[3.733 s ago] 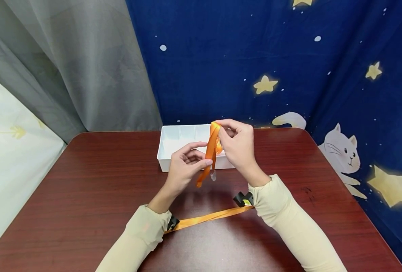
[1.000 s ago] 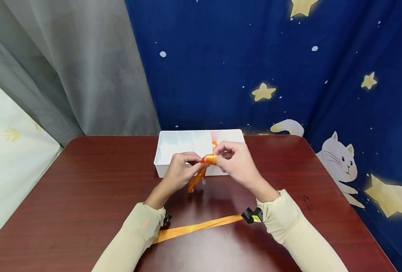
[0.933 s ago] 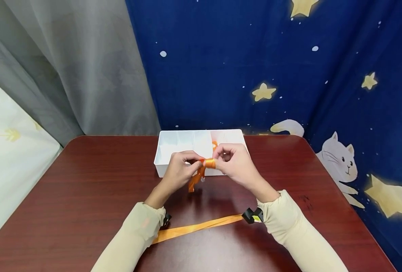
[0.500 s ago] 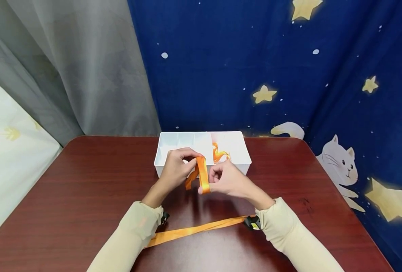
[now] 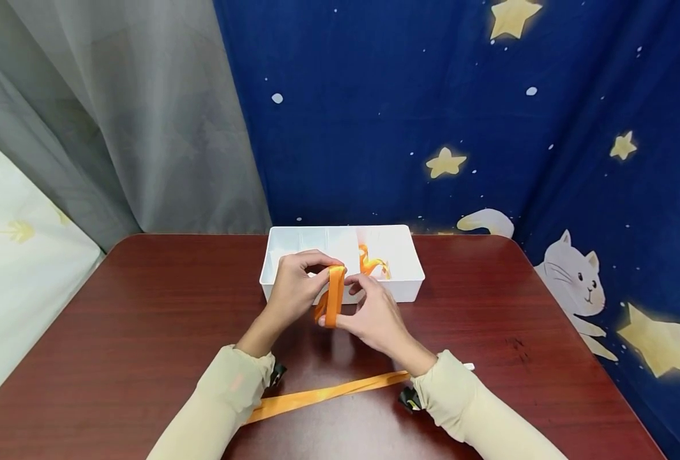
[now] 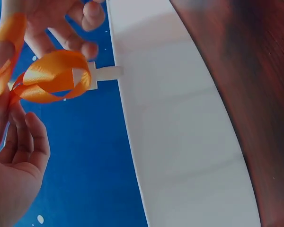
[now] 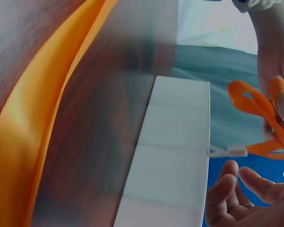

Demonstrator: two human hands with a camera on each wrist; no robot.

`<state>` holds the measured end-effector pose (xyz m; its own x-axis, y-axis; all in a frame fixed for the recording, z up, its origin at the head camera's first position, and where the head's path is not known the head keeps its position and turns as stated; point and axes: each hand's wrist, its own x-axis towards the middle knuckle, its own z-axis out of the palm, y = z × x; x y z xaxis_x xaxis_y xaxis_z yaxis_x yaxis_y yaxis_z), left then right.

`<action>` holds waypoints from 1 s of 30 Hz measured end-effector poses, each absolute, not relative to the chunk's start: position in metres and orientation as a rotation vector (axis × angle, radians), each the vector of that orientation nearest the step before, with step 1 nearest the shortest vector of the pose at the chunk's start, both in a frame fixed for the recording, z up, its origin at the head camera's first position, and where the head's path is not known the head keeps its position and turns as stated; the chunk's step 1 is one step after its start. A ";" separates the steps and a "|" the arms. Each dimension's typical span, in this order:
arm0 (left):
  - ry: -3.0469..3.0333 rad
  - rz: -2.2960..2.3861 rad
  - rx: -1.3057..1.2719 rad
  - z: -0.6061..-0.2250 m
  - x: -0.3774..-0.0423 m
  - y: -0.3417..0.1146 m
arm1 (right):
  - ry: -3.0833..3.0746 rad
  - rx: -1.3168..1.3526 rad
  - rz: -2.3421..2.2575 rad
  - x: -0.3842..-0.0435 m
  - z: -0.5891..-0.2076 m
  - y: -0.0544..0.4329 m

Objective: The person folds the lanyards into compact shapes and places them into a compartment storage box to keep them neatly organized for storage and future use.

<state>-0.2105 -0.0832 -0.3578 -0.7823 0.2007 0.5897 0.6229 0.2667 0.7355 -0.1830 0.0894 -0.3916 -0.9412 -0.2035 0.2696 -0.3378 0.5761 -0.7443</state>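
Observation:
Above the table, in front of the white box (image 5: 403, 291), an orange ribbon lanyard (image 5: 335, 295) is folded into upright loops between both hands. My left hand (image 5: 295, 284) pinches its upper fold between thumb and fingers. My right hand (image 5: 374, 318) has its thumb through the lower bend of the ribbon, the other fingers loosely curved beside it. A pale plastic clip (image 6: 107, 74) dangles from the lanyard in the left wrist view. Inside the box's right section lies another orange lanyard (image 5: 374, 263). A third orange lanyard (image 5: 328, 392) stretches across the table below my wrists.
Thin walls divide the box into compartments. A small white piece (image 5: 468, 367) pokes out beside the right sleeve. The dark red-brown table (image 5: 161, 319) meets a grey curtain (image 5: 184, 128) and a blue starry curtain (image 5: 374, 128) at the back.
Both hands have folded the held lanyard into a shorter bundle. The right hand came down and then leftward, toward the left hand, its thumb carrying the lower bend.

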 end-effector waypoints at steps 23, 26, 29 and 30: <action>-2.108 -1.595 -0.737 -0.350 -0.207 -0.082 | -2.535 0.439 1.524 -0.187 -0.394 0.074; -2.107 -1.597 -0.734 -0.348 -0.208 -0.081 | -2.516 0.464 1.505 -0.188 -0.393 0.074; -2.109 -1.589 -0.734 -0.347 -0.208 -0.081 | -2.493 0.491 1.496 -0.190 -0.394 0.073; -2.112 -1.587 -0.737 -0.347 -0.209 -0.081 | -2.483 0.494 1.495 -0.190 -0.394 0.073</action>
